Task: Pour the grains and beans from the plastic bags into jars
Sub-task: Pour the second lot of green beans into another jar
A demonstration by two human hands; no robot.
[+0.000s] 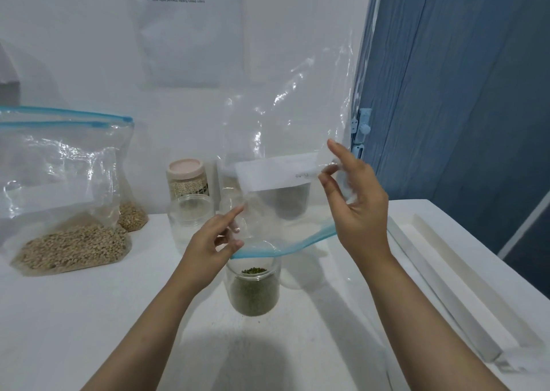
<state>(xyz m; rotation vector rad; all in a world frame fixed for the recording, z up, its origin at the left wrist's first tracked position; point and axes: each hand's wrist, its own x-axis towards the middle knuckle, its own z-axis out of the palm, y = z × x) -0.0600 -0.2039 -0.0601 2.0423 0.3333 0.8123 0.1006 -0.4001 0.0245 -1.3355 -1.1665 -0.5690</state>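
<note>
An empty clear zip bag (285, 116) with a blue zip strip hangs upside down, mouth down, over an open glass jar (253, 289) about half full of green beans. My left hand (212, 242) pinches the bag's mouth at its left end, just above the jar. My right hand (354, 200) holds the bag's right side near its white label. Two more zip bags with beige grains stand at the left: a big one (65, 200) in front and a smaller one (132, 215) behind it.
An empty open jar (190, 218) stands behind my left hand, and a lidded jar (187, 182) of pale grains behind that. Another jar with dark contents shows blurred through the bag. White mouldings (446, 286) lie along the table's right side. A blue curtain hangs at the right.
</note>
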